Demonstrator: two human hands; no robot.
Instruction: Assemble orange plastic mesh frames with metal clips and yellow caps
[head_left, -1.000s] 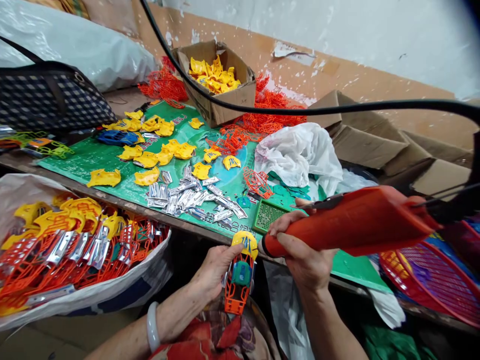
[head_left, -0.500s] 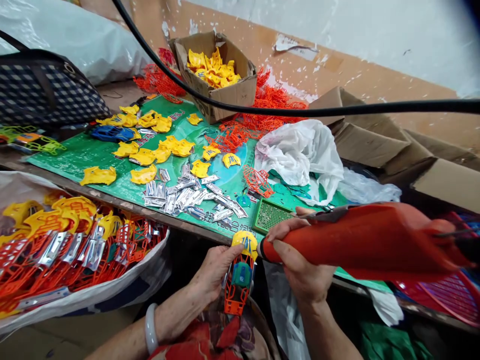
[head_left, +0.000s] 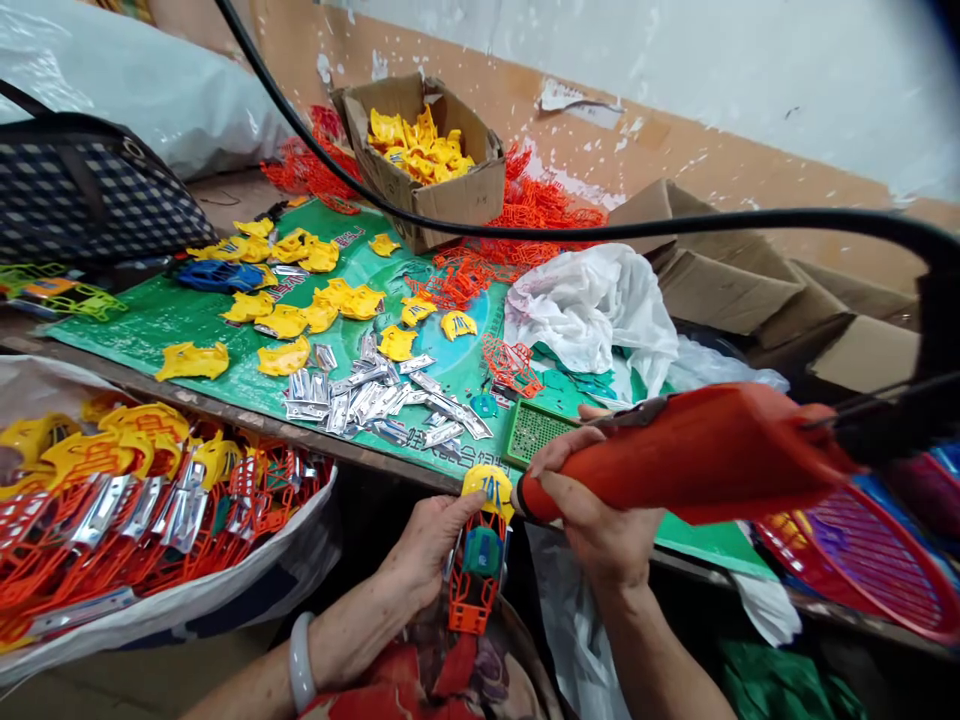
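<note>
Head view: I have the left hand (head_left: 424,548) low and central, its grip closed on an orange-framed assembly (head_left: 482,552), thumb pressing its yellow cap. The assembly hangs just in front of the near edge of the green-covered surface (head_left: 469,372), cap end toward it, teal block in the middle of the frame. Right hand (head_left: 604,520): grip wrapped around a red handheld tool (head_left: 705,450), nose at the cap's right side; whether it touches, I cannot tell.

Just beyond the tool's nose, a green mesh tray (head_left: 513,430). Left of it, a heap of silver plates (head_left: 367,395); behind those, scattered yellow parts (head_left: 352,297). Farther back, a cardboard box (head_left: 461,203) with more yellow pieces inside. At left, below the surface, a white sack (head_left: 319,515) packed with orange frames, silver plates and yellow parts.
</note>
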